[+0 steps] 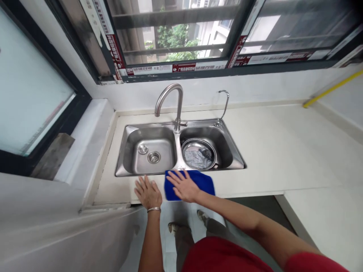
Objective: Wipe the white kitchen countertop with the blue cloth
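A blue cloth (202, 182) lies spread on the pale countertop (272, 151) along the front edge of the sink. My right hand (183, 186) rests flat on the cloth's left part, fingers stretched out toward the sink. To its left, my left hand (148, 192) lies palm down at the counter's front edge, fingers apart, a bracelet at the wrist; it holds nothing. Just beyond both hands is the steel double sink (178, 151). In its right basin sits a round metal pan (214, 153) with a crumpled greyish, shiny thing (198, 158) inside.
A curved faucet (180, 102) rises behind the sink's middle, and a thin spout (227, 102) stands at its back right corner. A drain cover (143, 149) lies in the left basin. A yellow pipe (331, 90) slants along the right wall. Windows are behind and left.
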Action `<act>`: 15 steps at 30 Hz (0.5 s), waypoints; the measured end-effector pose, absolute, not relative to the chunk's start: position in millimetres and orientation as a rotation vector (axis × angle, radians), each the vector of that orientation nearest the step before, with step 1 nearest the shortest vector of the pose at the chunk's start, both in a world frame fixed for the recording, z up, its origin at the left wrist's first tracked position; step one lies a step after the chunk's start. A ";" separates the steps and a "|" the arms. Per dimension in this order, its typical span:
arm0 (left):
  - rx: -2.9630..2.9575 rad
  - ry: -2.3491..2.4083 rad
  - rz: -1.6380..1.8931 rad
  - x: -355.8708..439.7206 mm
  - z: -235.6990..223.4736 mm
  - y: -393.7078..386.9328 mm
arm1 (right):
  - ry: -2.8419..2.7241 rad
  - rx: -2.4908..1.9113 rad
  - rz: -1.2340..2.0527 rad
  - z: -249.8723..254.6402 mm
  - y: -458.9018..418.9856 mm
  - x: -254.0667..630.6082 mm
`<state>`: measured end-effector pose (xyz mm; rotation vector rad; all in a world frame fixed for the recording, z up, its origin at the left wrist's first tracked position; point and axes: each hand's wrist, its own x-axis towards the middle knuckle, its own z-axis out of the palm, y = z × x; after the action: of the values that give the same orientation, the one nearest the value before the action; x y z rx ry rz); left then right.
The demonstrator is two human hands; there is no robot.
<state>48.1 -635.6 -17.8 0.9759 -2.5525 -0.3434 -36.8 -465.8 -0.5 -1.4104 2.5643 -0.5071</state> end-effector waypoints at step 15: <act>1.029 -2.655 -0.234 36.6 -3.9 -635.6 | 2.403 -1.670 -0.520 0.4 -397.3 -46.4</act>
<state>36.6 -635.6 -3.9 1.0292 -2.6554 -0.2340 -46.4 -397.3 0.4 -1.6698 2.4026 -0.5203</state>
